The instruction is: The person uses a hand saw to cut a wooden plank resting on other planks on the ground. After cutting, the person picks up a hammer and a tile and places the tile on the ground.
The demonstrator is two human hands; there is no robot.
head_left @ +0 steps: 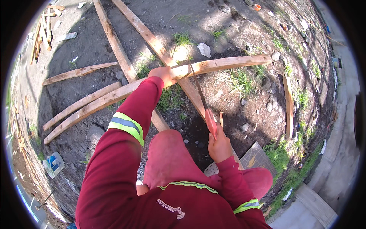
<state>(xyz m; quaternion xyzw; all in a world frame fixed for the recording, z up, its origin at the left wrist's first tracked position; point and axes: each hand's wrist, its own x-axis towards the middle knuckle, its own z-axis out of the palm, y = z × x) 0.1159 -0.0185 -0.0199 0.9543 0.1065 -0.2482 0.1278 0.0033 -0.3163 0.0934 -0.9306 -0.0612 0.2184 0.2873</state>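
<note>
- Nearest to my camera is the person's red trouser leg (pixel 167 156), on the near side of the long wooden beam.
- I see a grey square slab (pixel 260 158) by the other knee, also on the near side of the long beam.
- The right hand (pixel 220 147) is closed around the red handle of a handsaw (pixel 199 89), just short of the long beam.
- The saw's thin blade goes up and crosses the long beam. I cannot tell how deep it has cut.
- The left hand (pixel 162 75) holds the long beam from above, to the left of the blade.
- The long wooden beam (pixel 228 64) runs from left to right in front of the person. It lies over a slanted beam (pixel 146 36) and a second slanted beam (pixel 114 42).
- A shorter board (pixel 82 105) lies just beside the long beam's left part.
- A short post (pixel 288 108) is to the right of the long beam's right end, a bit nearer to me.
- Past the long beam, I see a white stone (pixel 204 50).
- Farther past it are a wood pile (pixel 42 34) on the left and a little orange cup (pixel 257 7) on the right.
</note>
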